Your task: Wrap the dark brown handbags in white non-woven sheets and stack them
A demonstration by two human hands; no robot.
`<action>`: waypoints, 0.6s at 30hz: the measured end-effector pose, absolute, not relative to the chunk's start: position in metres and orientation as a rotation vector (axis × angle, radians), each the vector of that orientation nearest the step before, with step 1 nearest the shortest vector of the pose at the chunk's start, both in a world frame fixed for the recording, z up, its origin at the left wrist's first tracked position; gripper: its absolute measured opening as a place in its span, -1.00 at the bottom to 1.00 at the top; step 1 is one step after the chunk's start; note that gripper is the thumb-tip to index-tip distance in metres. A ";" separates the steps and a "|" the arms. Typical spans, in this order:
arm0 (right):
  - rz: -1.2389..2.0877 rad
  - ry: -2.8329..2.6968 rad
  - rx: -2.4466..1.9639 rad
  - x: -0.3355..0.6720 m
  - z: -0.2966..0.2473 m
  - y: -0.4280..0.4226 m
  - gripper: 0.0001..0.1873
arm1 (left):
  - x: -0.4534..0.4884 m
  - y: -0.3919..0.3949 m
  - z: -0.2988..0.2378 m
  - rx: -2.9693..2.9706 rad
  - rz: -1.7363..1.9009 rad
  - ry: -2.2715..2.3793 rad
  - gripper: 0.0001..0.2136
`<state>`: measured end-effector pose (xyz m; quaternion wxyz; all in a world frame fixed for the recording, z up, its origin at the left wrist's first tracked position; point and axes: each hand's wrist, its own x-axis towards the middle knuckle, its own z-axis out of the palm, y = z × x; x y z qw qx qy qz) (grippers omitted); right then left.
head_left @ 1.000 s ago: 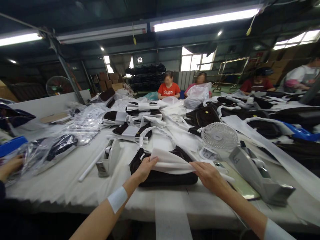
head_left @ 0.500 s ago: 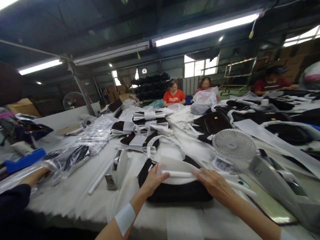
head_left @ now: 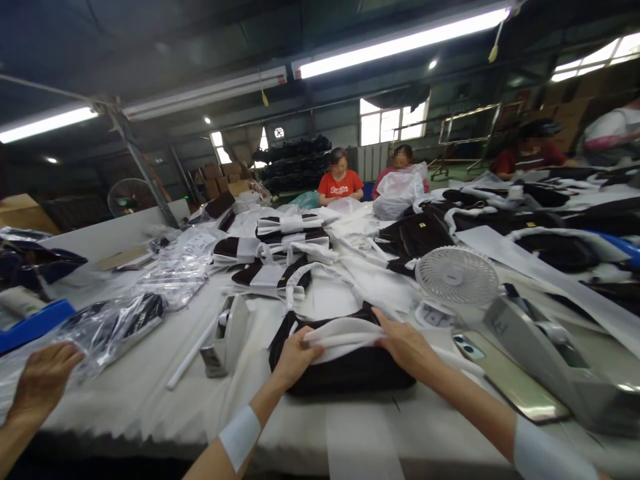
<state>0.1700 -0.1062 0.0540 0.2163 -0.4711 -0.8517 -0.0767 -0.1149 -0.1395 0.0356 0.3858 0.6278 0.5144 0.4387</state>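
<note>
A black handbag point(head_left: 350, 375) lies on the cloth-covered table right in front of me, its strap wrapped in white padding point(head_left: 327, 268). Across its upper side stretches a white wrapping sheet point(head_left: 345, 335), folded into a narrow band. My left hand point(head_left: 294, 360) pinches the sheet's left end, thumb on top. At the other end, my right hand point(head_left: 406, 345) grips the sheet against the bag, its fingertips partly hidden. Both wrists carry a pale band.
Tape dispensers stand left point(head_left: 226, 337) and right point(head_left: 565, 363), beside a phone point(head_left: 515, 380) and a small white fan point(head_left: 456, 277). More wrapped black bags point(head_left: 270, 277) lie behind. A co-worker's hand point(head_left: 45, 381) is at the left by a plastic-wrapped item point(head_left: 117, 327). Several people sit beyond.
The sheet's raised flap has come down and gathered into a narrower band. My right hand has shifted slightly left. The co-worker's hand has come off the plastic-wrapped item.
</note>
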 end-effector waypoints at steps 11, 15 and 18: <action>-0.320 -1.916 -1.362 0.231 0.065 -0.140 -0.76 | -0.116 -0.173 0.034 2.167 0.838 1.390 -0.04; -0.430 -2.088 -0.915 0.225 0.048 -0.197 -0.82 | -0.114 -0.165 0.058 2.573 0.279 1.351 -0.69; -0.454 -2.290 -0.668 0.190 0.031 -0.221 -0.74 | -0.115 -0.143 0.084 2.578 0.181 1.322 -0.66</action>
